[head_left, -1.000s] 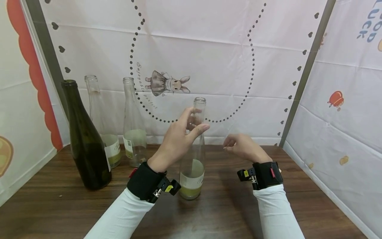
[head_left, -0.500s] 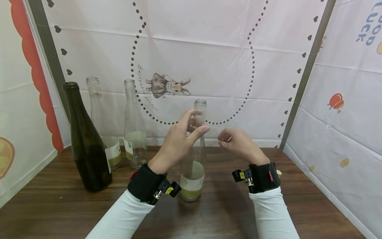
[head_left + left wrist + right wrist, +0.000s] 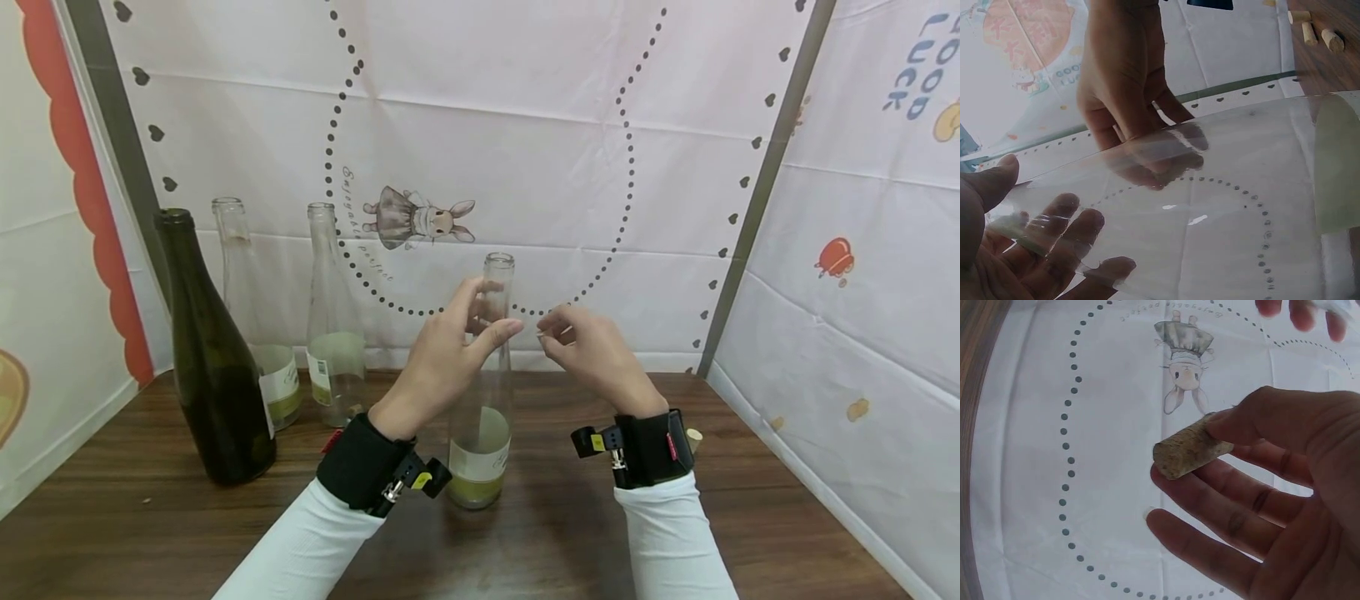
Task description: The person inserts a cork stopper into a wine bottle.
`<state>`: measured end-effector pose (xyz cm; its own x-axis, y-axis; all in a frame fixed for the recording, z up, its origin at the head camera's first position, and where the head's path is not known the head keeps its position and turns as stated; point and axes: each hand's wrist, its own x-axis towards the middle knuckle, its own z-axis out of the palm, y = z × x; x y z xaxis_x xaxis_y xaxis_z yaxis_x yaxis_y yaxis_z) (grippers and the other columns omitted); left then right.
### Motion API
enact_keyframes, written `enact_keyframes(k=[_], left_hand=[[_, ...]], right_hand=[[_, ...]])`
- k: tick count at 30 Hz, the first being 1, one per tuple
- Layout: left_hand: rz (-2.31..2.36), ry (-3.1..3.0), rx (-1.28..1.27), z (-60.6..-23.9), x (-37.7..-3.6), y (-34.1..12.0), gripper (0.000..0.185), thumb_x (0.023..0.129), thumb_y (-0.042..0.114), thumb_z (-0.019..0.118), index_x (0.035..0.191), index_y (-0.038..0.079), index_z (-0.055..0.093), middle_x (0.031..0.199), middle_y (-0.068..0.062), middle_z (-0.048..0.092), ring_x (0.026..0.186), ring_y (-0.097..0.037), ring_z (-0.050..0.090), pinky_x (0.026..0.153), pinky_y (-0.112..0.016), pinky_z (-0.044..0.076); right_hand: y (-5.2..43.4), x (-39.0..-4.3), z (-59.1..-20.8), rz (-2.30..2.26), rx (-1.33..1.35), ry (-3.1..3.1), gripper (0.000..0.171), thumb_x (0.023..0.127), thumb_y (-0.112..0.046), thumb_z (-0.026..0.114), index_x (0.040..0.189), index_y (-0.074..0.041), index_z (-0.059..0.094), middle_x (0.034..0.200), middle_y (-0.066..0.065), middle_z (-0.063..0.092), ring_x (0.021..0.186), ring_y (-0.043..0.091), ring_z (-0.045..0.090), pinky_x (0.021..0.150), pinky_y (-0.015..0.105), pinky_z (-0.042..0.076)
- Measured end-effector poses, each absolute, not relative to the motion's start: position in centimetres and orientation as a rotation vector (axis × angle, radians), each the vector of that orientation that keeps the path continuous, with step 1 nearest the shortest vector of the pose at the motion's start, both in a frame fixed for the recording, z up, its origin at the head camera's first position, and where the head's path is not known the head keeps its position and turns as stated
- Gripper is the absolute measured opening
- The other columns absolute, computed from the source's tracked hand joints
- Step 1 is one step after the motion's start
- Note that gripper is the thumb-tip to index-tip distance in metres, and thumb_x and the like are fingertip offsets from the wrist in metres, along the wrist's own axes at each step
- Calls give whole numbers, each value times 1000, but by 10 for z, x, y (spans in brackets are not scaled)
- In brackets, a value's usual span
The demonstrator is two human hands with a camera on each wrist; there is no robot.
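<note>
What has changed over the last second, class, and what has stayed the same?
The right hand, pinching a cork, has risen and moved left toward the clear bottle's neck. The left hand keeps gripping that neck; the bottle and the three others behind have not moved.

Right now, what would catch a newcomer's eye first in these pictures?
The two hands meeting at mid-table: the left hand grips the neck of a clear glass bottle, and the right hand pinches a cork close beside the bottle's mouth. Next, the dark green bottle at the left of the wooden table, with two more clear bottles behind it.
</note>
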<state>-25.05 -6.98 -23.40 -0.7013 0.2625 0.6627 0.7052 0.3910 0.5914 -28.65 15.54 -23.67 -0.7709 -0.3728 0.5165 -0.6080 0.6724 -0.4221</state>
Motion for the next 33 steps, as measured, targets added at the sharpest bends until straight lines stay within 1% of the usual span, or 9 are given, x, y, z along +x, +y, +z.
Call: enact_keyframes(k=[6, 11, 17, 22, 26, 33], left_hand=[[-1266, -2180, -838, -234, -251, -69, 52, 107, 28, 68, 151, 8, 47, 117, -14, 74, 100, -26, 73, 79, -46, 58], [-1270, -2183, -825, -233, -252, -69, 50, 107, 28, 67, 150, 9, 48, 117, -14, 74, 101, -26, 73, 79, -47, 58], [-1266, -2187, -832, -234, -252, -68, 51, 108, 28, 67, 151, 8, 47, 115, -13, 74, 99, -25, 72, 77, -44, 58], [-1264, -2192, -822, -235, -251, -68, 52, 107, 28, 67, 151, 9, 48, 116, -13, 74, 99, -26, 72, 77, -44, 57], [-1265, -2189, -811, -236, -251, -67, 53, 107, 29, 67, 152, 9, 47, 116, -14, 74, 99, -26, 73, 78, -45, 58], [-1270, -2182, -794, -236, -251, -68, 55, 107, 30, 67, 153, 8, 47, 118, -14, 74, 100, -26, 73, 82, -48, 58]], right_hand=[[149, -285, -233, 828, 794, -2374, 17, 100, -1, 69, 116, 2, 72, 112, 16, 73, 97, 31, 74, 87, 46, 60], [141, -284, -230, 847, 801, -2295, 17, 101, 0, 67, 117, 3, 71, 116, 17, 72, 100, 31, 73, 90, 44, 60], [134, -281, -229, 892, 763, -2235, 19, 102, -3, 66, 120, 3, 70, 119, 17, 70, 102, 30, 72, 91, 43, 60], [129, -277, -227, 927, 742, -2197, 19, 102, -2, 66, 120, 2, 70, 120, 18, 70, 103, 30, 72, 90, 42, 60], [122, -277, -225, 944, 717, -2137, 19, 103, -3, 66, 122, 2, 69, 118, 17, 71, 101, 29, 73, 89, 40, 60], [108, -277, -220, 1016, 687, -2004, 23, 107, -6, 63, 126, 4, 68, 118, 18, 68, 104, 30, 73, 89, 41, 60]])
